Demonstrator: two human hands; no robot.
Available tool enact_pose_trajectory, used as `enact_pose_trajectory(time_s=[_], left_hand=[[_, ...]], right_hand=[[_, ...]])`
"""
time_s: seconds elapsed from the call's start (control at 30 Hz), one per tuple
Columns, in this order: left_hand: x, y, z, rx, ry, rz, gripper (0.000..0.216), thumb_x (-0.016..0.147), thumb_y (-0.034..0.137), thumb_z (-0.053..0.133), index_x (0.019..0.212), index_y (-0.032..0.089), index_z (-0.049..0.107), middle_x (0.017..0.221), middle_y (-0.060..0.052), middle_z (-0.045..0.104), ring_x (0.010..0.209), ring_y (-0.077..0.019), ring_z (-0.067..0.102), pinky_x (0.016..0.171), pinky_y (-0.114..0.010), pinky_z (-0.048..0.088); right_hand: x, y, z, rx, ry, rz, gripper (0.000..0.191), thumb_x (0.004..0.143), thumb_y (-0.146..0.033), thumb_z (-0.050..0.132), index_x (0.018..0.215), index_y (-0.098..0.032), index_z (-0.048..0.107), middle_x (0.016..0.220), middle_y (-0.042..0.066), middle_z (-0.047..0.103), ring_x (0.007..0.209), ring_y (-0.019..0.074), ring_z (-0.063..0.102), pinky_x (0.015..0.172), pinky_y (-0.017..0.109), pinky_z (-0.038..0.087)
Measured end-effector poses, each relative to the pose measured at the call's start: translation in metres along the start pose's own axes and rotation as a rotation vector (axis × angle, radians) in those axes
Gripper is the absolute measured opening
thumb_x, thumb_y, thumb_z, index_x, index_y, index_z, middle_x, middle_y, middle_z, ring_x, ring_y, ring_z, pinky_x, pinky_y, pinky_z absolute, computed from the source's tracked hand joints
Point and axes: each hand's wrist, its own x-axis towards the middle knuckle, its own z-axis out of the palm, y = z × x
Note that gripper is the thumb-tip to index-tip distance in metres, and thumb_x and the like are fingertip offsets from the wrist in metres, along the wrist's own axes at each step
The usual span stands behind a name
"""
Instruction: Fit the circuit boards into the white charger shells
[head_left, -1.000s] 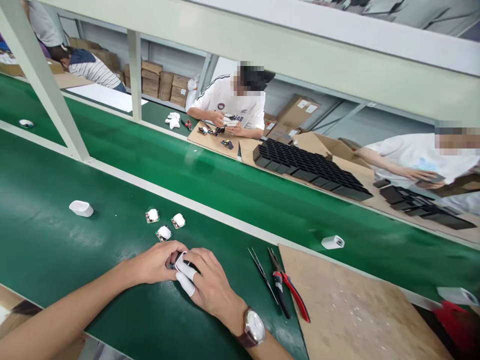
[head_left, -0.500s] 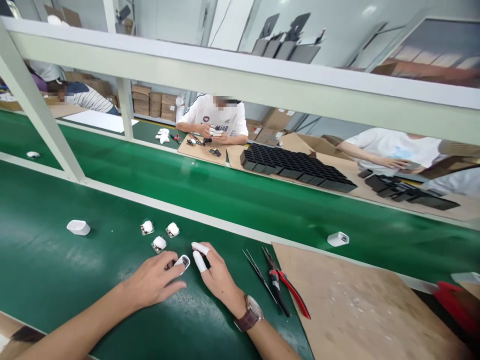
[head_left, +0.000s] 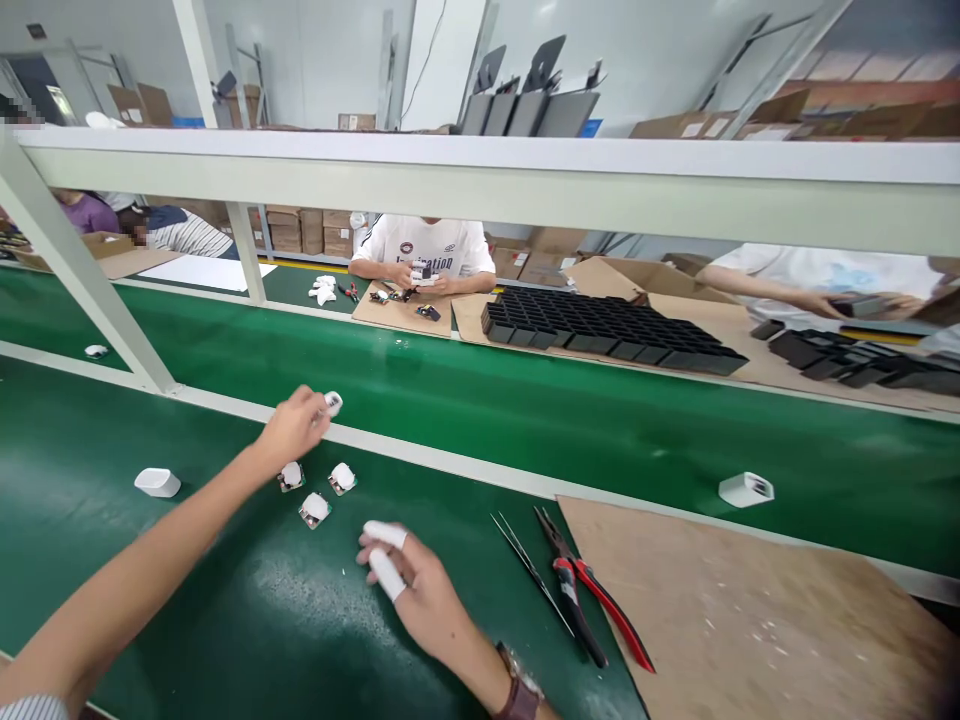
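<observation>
My left hand is stretched forward over the white divider rail, its fingers pinched on a small white plug part. Just below it three small white-capped parts lie on the green belt. My right hand rests on the belt nearer me, fingers loosely apart with white finger cots on two of them, holding nothing. A watch sits on that wrist.
Tweezers and red-handled pliers lie beside a brown board on the right. White casings sit on the belts. Across, people work at cardboard with black trays. A slanted frame post stands left.
My left hand lifted the white part from in front of me and carried it forward to the divider rail. My right hand let go and stayed low. The view tilted up.
</observation>
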Motion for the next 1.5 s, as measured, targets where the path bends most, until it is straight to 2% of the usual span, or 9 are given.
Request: enact_pose_trajectory(time_s=[0.1,0.27,0.4,0.53,0.7,0.83,1.03,1.37,1.5], left_hand=[[0.046,-0.044,0.001,0.035,0.025,-0.135,0.009,0.086,0.015,0.062,0.09,0.018,0.069,0.089,-0.007,0.065,0.073,-0.0199,0.067,0.076,-0.031,0.055],[0.03,-0.07,-0.017,0.017,0.02,-0.136,0.028,0.09,0.028,0.064,0.115,0.019,0.073,0.118,-0.011,0.07,0.092,-0.024,0.071,0.087,-0.036,0.058],[-0.032,-0.089,-0.073,0.051,0.051,-0.101,0.042,0.096,0.049,0.06,0.127,0.022,0.07,0.131,-0.011,0.068,0.124,-0.0314,0.062,0.108,-0.045,0.05],[-0.105,-0.125,-0.122,0.148,-0.147,-0.233,0.062,0.087,0.064,0.067,0.134,0.024,0.069,0.136,-0.014,0.067,0.129,-0.0384,0.058,0.108,-0.051,0.049],[-0.163,-0.143,-0.124,0.114,-0.331,-0.379,0.052,0.084,0.038,0.066,0.133,0.023,0.07,0.135,-0.014,0.067,0.125,-0.0371,0.061,0.106,-0.049,0.05],[-0.176,-0.132,-0.115,0.116,-0.286,-0.353,0.047,0.089,0.026,0.055,0.133,0.021,0.067,0.126,-0.013,0.069,0.114,-0.0318,0.064,0.099,-0.044,0.053],[-0.193,-0.106,-0.113,0.018,-0.31,-0.247,0.03,0.093,0.033,0.06,0.119,0.025,0.071,0.119,-0.009,0.07,0.107,-0.0297,0.062,0.094,-0.042,0.053],[-0.164,-0.029,-0.065,-0.383,-0.513,0.007,0.05,0.088,0.049,0.076,0.132,0.026,0.068,0.123,-0.009,0.07,0.104,-0.0266,0.069,0.09,-0.035,0.056],[-0.155,-0.051,-0.074,-0.128,-0.297,-0.06,0.039,0.107,0.047,0.046,0.12,0.022,0.074,0.11,-0.01,0.071,0.093,-0.0235,0.069,0.084,-0.034,0.057]], right_hand=[[-0.002,-0.007,0.015,0.193,-0.35,0.134,0.04,0.109,-0.049,0.044,0.139,-0.024,0.053,0.119,0.012,0.07,0.102,0.0262,0.076,0.083,0.046,0.066],[0.041,-0.005,-0.042,-0.678,0.345,-0.241,0.032,0.104,-0.038,0.055,0.129,-0.021,0.065,0.149,0.019,0.055,0.15,0.039,0.04,0.12,0.07,0.035],[0.064,-0.007,-0.064,-0.776,0.227,-0.345,0.037,0.106,-0.028,0.052,0.142,-0.023,0.056,0.141,0.016,0.061,0.133,0.0291,0.06,0.112,0.055,0.052],[0.071,-0.025,-0.009,-0.717,-0.12,-0.451,0.038,0.106,-0.023,0.052,0.143,-0.024,0.057,0.141,0.013,0.063,0.133,0.028,0.059,0.114,0.052,0.05],[0.119,-0.042,0.103,-0.483,-0.499,-0.3,0.038,0.101,-0.027,0.062,0.139,-0.022,0.061,0.125,0.007,0.073,0.103,0.02,0.074,0.093,0.032,0.062],[0.185,-0.05,0.15,-0.52,-0.4,-0.298,0.032,0.099,-0.006,0.05,0.122,-0.015,0.071,0.101,0.006,0.078,0.093,0.0197,0.076,0.089,0.031,0.061],[0.208,-0.051,0.081,-0.62,-0.185,-0.402,0.044,0.097,-0.007,0.044,0.135,-0.013,0.065,0.143,0.016,0.061,0.139,0.0258,0.053,0.122,0.046,0.04],[0.086,-0.008,-0.032,-0.804,-0.21,-0.378,0.034,0.098,-0.016,0.058,0.13,-0.02,0.065,0.135,0.014,0.067,0.129,0.0276,0.063,0.11,0.05,0.054],[0.059,0.002,-0.045,-0.854,-0.082,-0.393,0.036,0.103,-0.024,0.055,0.139,-0.021,0.057,0.145,0.016,0.059,0.132,0.0271,0.061,0.111,0.048,0.054]])
